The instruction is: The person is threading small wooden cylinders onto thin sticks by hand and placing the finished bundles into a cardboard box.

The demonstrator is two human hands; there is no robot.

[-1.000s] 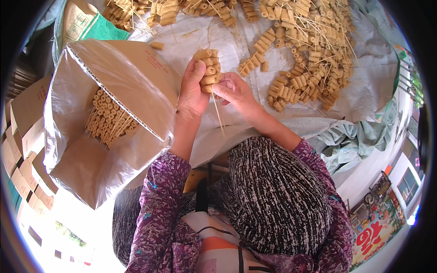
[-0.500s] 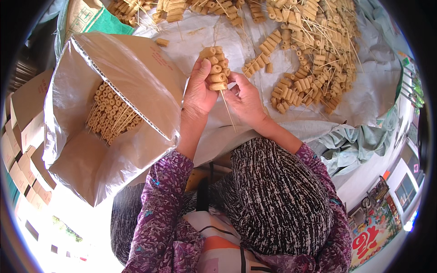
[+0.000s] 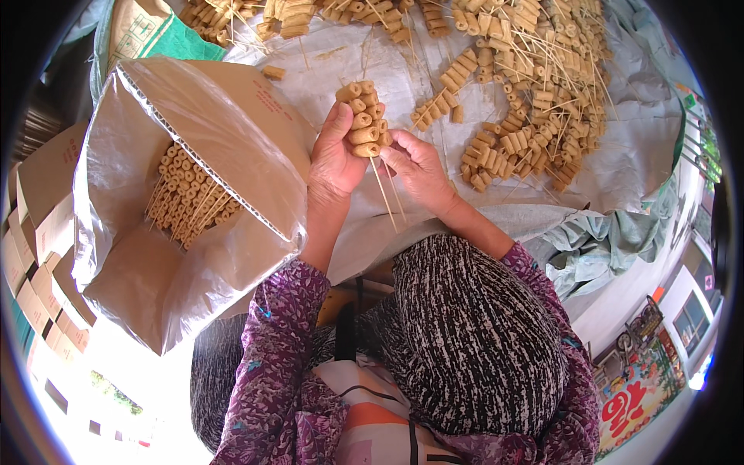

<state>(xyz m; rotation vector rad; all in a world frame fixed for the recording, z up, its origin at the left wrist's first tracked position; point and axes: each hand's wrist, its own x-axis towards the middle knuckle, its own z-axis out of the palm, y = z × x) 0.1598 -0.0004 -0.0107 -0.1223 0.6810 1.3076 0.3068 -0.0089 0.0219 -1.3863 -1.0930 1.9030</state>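
Observation:
Two skewers of tan, hollow tube-shaped pieces (image 3: pixel 363 124) stand side by side between my hands, their thin bare sticks pointing down toward my lap. My left hand (image 3: pixel 335 159) is closed around their left side, thumb along the pieces. From the right, my right hand (image 3: pixel 418 167) pinches the lower end of the right-hand skewer with thumb and fingers; part of this grip is hidden behind the pieces. To the left stands an open cardboard box (image 3: pixel 256 116) lined with clear plastic. Packed inside it are many similar skewers (image 3: pixel 190 190), ring ends up.
A large heap of skewers (image 3: pixel 535 101) covers the far right of the pale sheet (image 3: pixel 310 97). One loose piece (image 3: pixel 273 72) lies behind the box. A green and tan sack (image 3: pixel 155 35) is at the far left, and stacked cartons (image 3: pixel 50 201) stand beyond the box.
The skewers have tilted slightly and shifted a little left in my hands. Two bare sticks now show apart below the pieces, where one was plain before.

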